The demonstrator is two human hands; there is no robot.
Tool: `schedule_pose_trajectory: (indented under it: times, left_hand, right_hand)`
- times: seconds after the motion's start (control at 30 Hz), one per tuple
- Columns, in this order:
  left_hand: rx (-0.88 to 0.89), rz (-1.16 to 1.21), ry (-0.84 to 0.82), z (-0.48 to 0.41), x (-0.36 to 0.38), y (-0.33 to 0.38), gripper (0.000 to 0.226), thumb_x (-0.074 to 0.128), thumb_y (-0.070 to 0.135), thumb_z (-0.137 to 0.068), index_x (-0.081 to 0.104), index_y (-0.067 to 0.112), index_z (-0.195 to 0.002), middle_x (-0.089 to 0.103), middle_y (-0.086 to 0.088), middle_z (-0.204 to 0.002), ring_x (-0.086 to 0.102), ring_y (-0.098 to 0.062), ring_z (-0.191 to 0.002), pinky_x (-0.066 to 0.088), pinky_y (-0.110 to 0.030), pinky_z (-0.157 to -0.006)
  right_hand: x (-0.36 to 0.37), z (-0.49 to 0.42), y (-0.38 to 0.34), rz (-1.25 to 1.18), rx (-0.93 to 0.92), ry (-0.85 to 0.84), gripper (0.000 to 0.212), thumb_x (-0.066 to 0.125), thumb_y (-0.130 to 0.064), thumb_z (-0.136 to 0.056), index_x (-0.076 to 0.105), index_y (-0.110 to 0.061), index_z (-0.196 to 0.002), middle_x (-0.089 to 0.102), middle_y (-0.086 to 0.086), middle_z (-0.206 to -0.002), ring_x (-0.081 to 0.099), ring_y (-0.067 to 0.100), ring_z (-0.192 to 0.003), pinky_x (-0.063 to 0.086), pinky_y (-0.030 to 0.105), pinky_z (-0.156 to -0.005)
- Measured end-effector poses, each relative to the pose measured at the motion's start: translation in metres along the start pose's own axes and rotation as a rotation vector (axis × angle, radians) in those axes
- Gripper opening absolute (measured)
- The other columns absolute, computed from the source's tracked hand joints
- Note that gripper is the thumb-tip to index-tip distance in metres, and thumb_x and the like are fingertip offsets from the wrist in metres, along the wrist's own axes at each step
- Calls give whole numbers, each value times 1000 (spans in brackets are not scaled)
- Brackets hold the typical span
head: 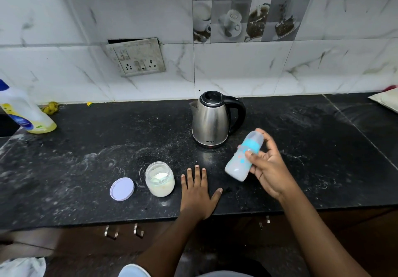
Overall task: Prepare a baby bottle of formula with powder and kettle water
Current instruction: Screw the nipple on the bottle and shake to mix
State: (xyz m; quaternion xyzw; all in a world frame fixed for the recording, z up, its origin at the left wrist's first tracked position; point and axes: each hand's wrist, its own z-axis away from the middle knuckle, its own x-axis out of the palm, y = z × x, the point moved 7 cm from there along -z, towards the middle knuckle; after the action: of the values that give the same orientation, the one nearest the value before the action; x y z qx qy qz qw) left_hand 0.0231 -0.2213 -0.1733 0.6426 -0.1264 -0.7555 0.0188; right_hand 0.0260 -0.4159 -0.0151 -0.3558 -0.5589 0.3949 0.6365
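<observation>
My right hand (270, 169) grips a baby bottle (241, 160) with a blue collar and clear cap, tilted above the black counter, milky liquid inside. It looks motion-blurred. My left hand (197, 192) lies flat on the counter, fingers spread, holding nothing. A steel kettle (210, 119) with a black lid and handle stands behind, just left of the bottle. Left of my left hand stands an open jar of white powder (159, 179), and its pale lid (122, 188) lies beside it.
A bottle of yellow liquid (25, 113) stands at the far left of the black counter (86, 147). A pale packet (386, 102) lies at the far right. A socket plate (137, 58) hangs on the tiled wall. Cabinet handles (123, 231) sit below the counter edge.
</observation>
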Motion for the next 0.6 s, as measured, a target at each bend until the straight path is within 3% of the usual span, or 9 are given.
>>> schedule_pose_trajectory:
  times: [0.13,0.33,0.53,0.6]
  left_hand:
    - [-3,11,5,1,1,-1,98,15,80,-100,-4,14,-170,-13,-11,-179,-20,-35,-163,-13,-56,-131]
    - [2,-5,2,0,0,1,97,18,77,-101,-4,13,-170,-12,-13,-179,-19,-36,-164,-13,-56,-130]
    - [-4,10,7,1,1,-1,97,16,79,-100,-4,14,-170,-12,-11,-179,-19,-35,-164,-13,-56,-131]
    - [-4,8,10,1,1,-1,98,16,79,-100,-3,14,-170,-12,-11,-179,-19,-35,-164,-13,-56,-131]
  right_hand:
    - [-13,-12,-18,-72,-87,150,68,61,8,-96,43,-28,-151,70,4,-112,69,21,-107,60,48,-96]
    - [16,12,20,66,101,-99,77,71,2,-84,47,-34,-148,68,18,-121,66,30,-115,59,52,-96]
    - [-7,-9,-1,-79,-10,162,64,64,5,-96,46,-28,-149,68,7,-118,72,20,-104,63,46,-90]
    - [-5,-7,-4,-73,-11,167,64,63,5,-97,47,-29,-148,67,7,-119,72,20,-104,63,46,-90]
